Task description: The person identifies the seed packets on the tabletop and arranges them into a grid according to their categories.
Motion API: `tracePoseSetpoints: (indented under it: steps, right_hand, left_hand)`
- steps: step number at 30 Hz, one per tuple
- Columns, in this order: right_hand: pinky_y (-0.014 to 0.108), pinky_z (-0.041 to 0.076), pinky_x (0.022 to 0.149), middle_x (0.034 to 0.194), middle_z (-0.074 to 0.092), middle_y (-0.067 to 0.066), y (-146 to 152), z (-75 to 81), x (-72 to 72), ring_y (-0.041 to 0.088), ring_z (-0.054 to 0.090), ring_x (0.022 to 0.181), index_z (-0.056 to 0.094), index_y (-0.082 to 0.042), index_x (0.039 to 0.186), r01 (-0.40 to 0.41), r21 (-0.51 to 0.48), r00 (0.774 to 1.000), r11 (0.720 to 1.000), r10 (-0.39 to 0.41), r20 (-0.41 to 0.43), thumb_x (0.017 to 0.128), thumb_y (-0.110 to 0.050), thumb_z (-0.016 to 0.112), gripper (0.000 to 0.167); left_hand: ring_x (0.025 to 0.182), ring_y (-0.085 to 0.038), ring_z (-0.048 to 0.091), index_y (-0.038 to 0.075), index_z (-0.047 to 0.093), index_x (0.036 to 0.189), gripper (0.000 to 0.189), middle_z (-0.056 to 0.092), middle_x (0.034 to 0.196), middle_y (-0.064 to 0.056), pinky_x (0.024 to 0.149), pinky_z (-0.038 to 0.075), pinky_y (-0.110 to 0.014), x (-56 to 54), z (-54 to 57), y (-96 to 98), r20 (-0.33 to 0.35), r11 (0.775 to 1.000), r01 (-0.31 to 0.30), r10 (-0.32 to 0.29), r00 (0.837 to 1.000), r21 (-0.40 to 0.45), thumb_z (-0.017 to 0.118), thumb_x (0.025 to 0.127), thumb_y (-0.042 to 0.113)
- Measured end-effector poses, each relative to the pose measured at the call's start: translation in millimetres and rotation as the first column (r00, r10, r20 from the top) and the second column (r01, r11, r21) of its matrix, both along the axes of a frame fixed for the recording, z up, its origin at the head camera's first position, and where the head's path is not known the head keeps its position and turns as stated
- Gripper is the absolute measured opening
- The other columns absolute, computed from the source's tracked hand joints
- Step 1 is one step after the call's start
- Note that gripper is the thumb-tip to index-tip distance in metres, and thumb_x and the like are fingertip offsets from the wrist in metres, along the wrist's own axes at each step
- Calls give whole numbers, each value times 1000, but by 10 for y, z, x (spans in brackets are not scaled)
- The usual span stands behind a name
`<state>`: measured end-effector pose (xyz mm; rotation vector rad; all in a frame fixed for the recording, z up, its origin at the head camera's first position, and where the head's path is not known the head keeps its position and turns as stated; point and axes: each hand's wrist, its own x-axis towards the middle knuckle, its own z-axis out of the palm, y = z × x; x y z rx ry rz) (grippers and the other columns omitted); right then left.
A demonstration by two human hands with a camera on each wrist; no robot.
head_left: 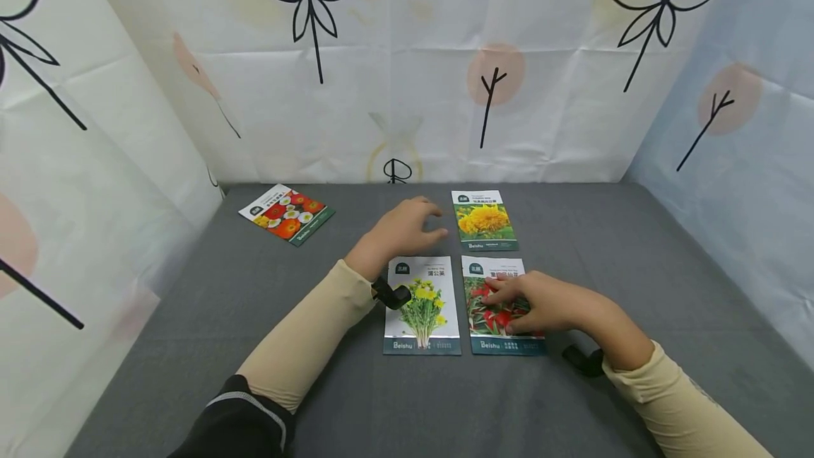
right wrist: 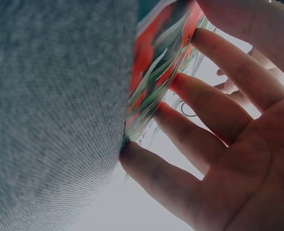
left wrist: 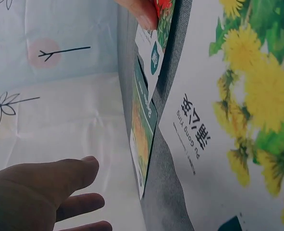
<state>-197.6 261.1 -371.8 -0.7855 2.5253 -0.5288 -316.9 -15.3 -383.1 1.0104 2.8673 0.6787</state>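
My right hand (head_left: 550,302) lies over the seed packet with red flowers (head_left: 507,346), its fingertips touching the front. In the right wrist view, the fingers of the right hand (right wrist: 247,144) are spread against that red-flower packet (right wrist: 156,62). Just left of it lies the dandelion seed packet (head_left: 422,313), printed with yellow blooms. Beyond that packet's top edge, my left hand (head_left: 403,230) hovers with relaxed fingers and holds nothing. Behind the red-flower packet is a seed packet with an orange-yellow bloom (head_left: 485,221), to the right of the left hand.
At the back left of the grey table (head_left: 305,288), another seed packet with red and white flowers (head_left: 289,215) lies at an angle. White printed cloth (head_left: 407,90) hangs along the back and both sides. Dark straps (head_left: 391,294) sit at the wrists.
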Motion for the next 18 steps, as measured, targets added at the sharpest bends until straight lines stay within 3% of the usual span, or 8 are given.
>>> tracePoseSetpoints:
  steps: [10,18]
  right_hand:
    - [58,48,114,165,47,12,-3,-26,-23,40,38,157,72,-21,140,13,16,1000,1000,-13,2,91,-16,83,50]
    - [58,49,113,164,48,12,-1,-30,-16,41,39,157,72,-21,140,14,19,1000,1000,-14,-1,91,-17,83,50]
  left_hand:
    - [140,-31,57,7,64,145,50,58,151,-13,113,50,-49,-22,-45,-209,39,997,-72,70,997,27,66,105,38]
    - [139,-31,58,6,64,144,51,60,149,-14,112,51,-49,-24,-76,-320,46,996,-89,88,995,27,67,105,38]
